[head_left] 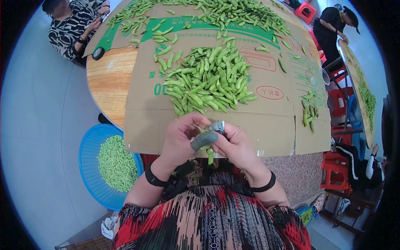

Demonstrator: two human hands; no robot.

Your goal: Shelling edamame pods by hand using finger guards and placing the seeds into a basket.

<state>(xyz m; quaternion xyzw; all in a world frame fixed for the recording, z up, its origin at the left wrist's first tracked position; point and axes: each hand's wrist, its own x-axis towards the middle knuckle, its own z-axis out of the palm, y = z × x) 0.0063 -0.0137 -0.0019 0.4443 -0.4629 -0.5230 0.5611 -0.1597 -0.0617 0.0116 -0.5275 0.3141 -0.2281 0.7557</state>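
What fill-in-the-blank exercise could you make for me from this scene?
1. The left hand and right hand are close together, and the bands on both wrists are coloured ____.
2. The nearest big pile of green pods lies on flattened brown ____.
3. The blue basket holding pale green beans is to the person's ____.
4. The plastic stools at the other table are coloured ____.

Missing words: black; cardboard; left; red.

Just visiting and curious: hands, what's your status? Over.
Left hand and right hand close together, green pod between. Pod pile beyond, on cardboard. Blue basket of beans lower left. Nothing visibly blocking the hands.
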